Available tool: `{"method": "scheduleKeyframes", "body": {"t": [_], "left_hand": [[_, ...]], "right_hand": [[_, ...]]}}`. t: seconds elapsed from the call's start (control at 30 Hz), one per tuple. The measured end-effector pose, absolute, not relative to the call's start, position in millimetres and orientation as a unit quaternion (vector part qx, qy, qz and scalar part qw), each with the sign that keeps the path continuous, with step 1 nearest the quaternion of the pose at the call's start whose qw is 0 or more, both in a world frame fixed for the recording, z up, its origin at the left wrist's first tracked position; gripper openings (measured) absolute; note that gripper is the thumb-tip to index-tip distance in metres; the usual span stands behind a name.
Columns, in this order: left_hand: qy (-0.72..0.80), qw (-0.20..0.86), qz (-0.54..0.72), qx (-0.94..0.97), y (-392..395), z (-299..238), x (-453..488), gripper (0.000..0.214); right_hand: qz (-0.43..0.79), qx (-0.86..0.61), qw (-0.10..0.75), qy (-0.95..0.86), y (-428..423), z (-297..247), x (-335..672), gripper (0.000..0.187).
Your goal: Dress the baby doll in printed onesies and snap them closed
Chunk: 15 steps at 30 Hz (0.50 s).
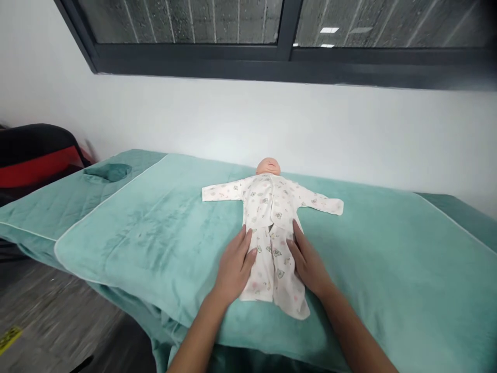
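A baby doll [268, 166] lies on its back on the green bed cover, its head toward the wall. It has on a white printed long-sleeved top [258, 199], both sleeves spread out sideways. Below the top are matching white printed pants [261, 280], their legs pointing toward me; a small dark gap shows between the two garments. My left hand [236, 263] rests along the left side of the pants, fingers stretched and thumb lying over the fabric. On the opposite side, my right hand [309, 262] lies likewise, open, its thumb and fingers touching the pants near the waist.
The green velvety cover [155, 228] with pale piping spreads over the bed. A round face hole [108, 172] is at the bed's left end, beside a black and red chair [39, 160]. Behind stands a white wall [174, 119] under a dark-framed window [217, 59].
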<state>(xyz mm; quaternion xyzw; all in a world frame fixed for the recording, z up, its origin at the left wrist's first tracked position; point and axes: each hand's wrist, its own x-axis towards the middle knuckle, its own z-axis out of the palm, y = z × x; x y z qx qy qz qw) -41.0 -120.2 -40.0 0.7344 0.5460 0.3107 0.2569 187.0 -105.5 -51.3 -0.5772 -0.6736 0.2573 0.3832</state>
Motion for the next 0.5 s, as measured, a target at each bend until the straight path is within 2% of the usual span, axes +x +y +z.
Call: {"method": "scheduleKeyframes", "body": {"t": [0.27, 0.37, 0.5], "left_hand": [[0.522, 0.232, 0.311, 0.759, -216.3, -52.2, -45.4, 0.048], [0.528, 0.239, 0.33, 0.745, -248.6, -62.9, -45.1, 0.051], [0.549, 0.25, 0.346, 0.719, -287.6, -78.4, -46.5, 0.041]], "right_hand": [[0.074, -0.561, 0.323, -0.759, -202.4, -76.6, 184.3, 0.058], [0.029, -0.566, 0.307, -0.764, -232.2, -84.7, 176.7, 0.061], [0.001, -0.56, 0.309, -0.769, -268.3, -101.3, 170.9, 0.068]]}}
